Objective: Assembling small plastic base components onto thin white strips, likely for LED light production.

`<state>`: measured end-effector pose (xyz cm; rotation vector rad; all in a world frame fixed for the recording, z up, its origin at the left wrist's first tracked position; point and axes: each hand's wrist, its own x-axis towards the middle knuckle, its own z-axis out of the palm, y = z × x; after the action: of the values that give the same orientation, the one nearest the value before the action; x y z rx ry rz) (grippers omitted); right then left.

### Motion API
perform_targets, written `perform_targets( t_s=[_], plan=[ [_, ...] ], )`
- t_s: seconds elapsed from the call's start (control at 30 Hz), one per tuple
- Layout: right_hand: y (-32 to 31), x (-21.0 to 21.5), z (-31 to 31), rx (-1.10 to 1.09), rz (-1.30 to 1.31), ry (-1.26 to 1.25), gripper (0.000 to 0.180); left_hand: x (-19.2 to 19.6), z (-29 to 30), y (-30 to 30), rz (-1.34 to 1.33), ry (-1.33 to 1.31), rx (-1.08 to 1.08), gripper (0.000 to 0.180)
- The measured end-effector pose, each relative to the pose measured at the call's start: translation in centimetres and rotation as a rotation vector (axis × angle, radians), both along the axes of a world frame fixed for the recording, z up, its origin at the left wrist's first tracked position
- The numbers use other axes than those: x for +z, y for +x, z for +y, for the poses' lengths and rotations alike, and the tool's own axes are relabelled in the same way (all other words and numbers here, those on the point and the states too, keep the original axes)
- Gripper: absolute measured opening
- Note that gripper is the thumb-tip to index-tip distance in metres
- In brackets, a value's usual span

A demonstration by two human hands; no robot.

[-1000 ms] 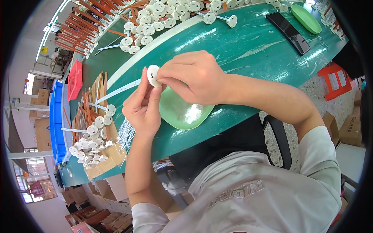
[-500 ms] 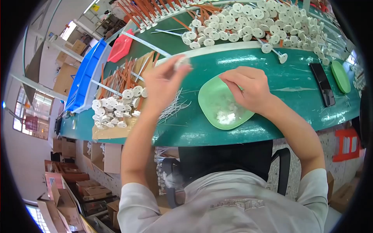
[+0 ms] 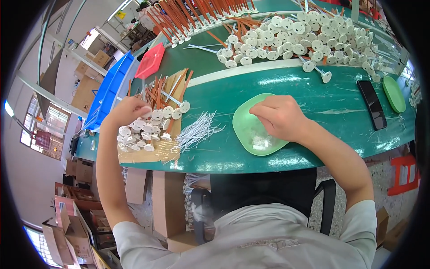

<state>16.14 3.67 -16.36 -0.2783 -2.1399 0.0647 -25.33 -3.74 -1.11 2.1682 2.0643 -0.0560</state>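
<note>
My left hand [image 3: 126,111] is at the left, closed in a pinch on a white disc-ended stick whose shaft points away from me. It hovers over the near side of a pile of similar white-disc pieces [image 3: 143,131] with brown and grey shafts, lying on a cardboard sheet [image 3: 134,157]. My right hand [image 3: 280,115] hangs above a green dish [image 3: 238,127], thumb and fingertips pressed together; what they hold, if anything, is too small to make out. Small clear bits [image 3: 261,142] lie in the dish.
Thin white strips [image 3: 199,131] lie beside the cardboard. A big heap of disc pieces [image 3: 295,38] and rows of upright brown ones [image 3: 197,20] fill the table's far side. Also there: a red tray [image 3: 149,61], a blue bin [image 3: 107,87], a phone [image 3: 371,105] and another green dish [image 3: 394,94].
My left hand has moved left and nearer with the disc-ended stick, from mid-table to over the left pile. My right hand stays pinched above the dish. The view has shifted slightly.
</note>
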Motion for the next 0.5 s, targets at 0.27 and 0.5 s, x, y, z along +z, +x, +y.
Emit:
perform_targets(
  t_s=[0.27,0.5],
  plan=[
    [0.2,0.0,0.0,0.023,-0.119,-0.031,0.022,0.8,3.0,5.0,0.213,-0.111,-0.007,0.027],
    [0.4,-0.2,0.3,0.057,-0.187,-0.021,0.022,-5.2,14.0,8.7,0.138,0.309,-0.225,0.033]
  ],
)
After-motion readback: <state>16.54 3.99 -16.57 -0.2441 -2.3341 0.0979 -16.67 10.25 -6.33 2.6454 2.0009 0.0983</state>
